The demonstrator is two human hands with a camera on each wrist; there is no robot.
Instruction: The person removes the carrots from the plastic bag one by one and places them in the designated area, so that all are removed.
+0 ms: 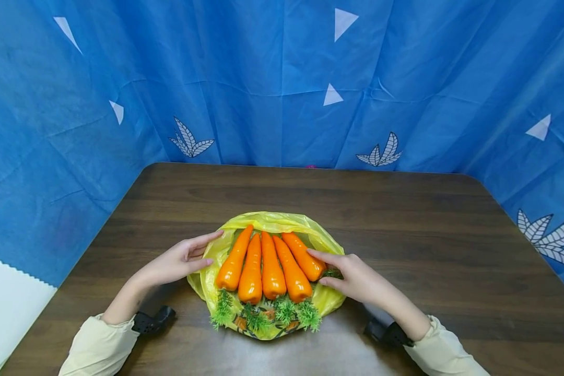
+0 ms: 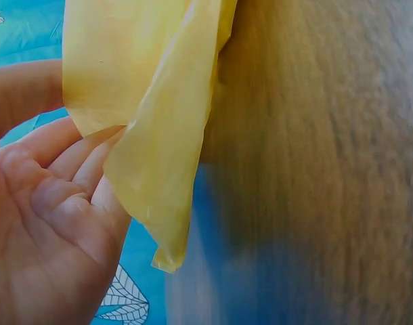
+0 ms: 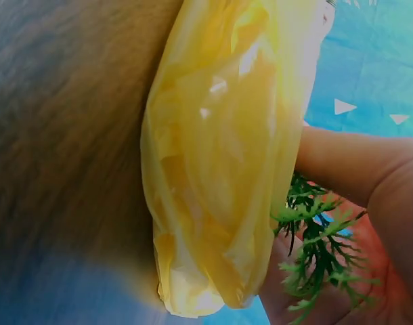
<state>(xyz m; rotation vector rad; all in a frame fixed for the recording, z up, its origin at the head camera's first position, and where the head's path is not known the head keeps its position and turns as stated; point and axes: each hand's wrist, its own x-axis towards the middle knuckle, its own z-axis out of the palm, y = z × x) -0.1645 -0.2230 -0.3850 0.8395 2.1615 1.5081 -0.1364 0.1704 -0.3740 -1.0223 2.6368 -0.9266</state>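
Several shiny orange carrots [image 1: 273,271] with green leafy tops [image 1: 285,310] lie side by side in a spread yellow plastic bag [image 1: 324,235]. My left hand [image 1: 180,259] is at the bag's left rim, its index finger and thumb spread against the plastic. In the left wrist view a loose yellow flap [image 2: 166,156] hides those fingertips. My right hand [image 1: 357,277] reaches over the bag's right rim, touching the rightmost carrot [image 1: 305,256] near its thick end. That carrot's leaves [image 3: 321,237] show between thumb and fingers in the right wrist view.
The bag rests on a dark brown wooden table [image 1: 404,219], toward its near side. Behind and along the sides hangs a blue curtain [image 1: 263,62] with white triangles and leaf prints. A white surface [image 1: 9,308] shows at the far left.
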